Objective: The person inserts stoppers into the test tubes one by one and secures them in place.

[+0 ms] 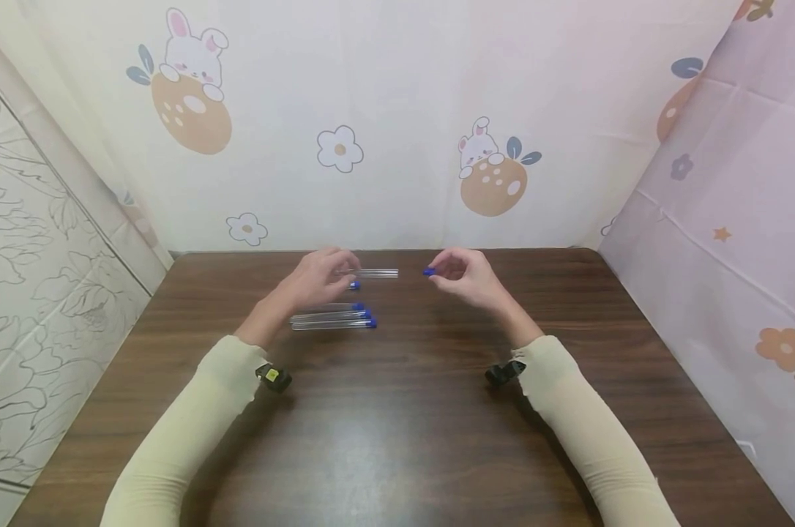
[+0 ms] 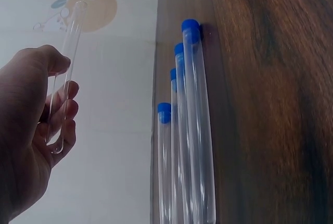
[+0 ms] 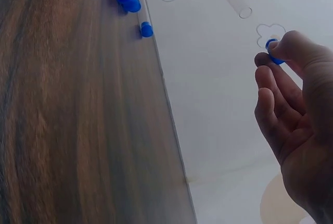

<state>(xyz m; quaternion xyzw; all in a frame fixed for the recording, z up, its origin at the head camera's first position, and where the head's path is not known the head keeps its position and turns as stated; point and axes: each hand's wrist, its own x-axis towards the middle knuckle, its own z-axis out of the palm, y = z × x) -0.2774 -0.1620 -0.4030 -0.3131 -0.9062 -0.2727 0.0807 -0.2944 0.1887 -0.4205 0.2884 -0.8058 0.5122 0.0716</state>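
Observation:
In the left wrist view my left hand (image 2: 36, 104) grips a clear, uncapped test tube (image 2: 74, 31), thumb on one side and curled fingers on the other. Its open end points toward my right hand (image 1: 471, 278), and a gap separates the two. Thumb and index finger of the right hand pinch a small blue stopper (image 3: 274, 52). Several clear tubes with blue stoppers (image 2: 203, 125) lie side by side on the table below the left hand. In the head view, the left hand (image 1: 315, 280) partly covers the farthest of these.
The brown wood-grain table (image 1: 384, 424) ends at a back edge against a pale curtain (image 1: 397, 95) printed with rabbits and flowers. Black wrist cameras (image 1: 275, 377) sit at both cuffs. A panel with line-drawn flowers (image 1: 35, 293) stands at the left side.

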